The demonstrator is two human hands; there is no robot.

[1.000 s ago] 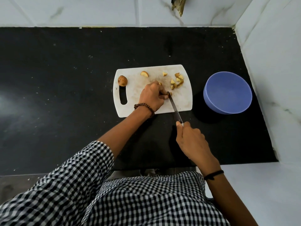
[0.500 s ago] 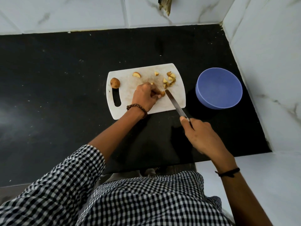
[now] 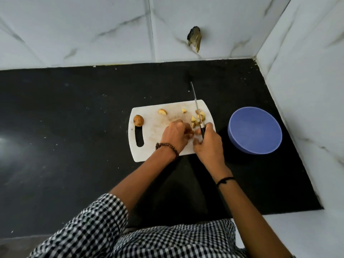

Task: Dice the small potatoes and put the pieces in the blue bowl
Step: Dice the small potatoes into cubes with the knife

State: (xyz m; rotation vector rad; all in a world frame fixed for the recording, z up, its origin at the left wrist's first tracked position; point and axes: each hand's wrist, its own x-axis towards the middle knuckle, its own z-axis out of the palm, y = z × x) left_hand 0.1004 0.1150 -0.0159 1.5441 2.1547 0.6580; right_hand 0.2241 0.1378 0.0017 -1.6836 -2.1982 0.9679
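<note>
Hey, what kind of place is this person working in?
Probably a home kitchen: a black countertop backed by marble-look wall tiles, and a white cutting board with cut potato pieces beside a blue bowl.

Home kitchen corner: black stone table (image 3: 74, 127) set against white marble-veined wall tiles (image 3: 93, 30), with a white cutting board (image 3: 154, 151), cut potato pieces (image 3: 199, 116), a knife (image 3: 195, 101) and blue bowl (image 3: 255, 131).
</note>
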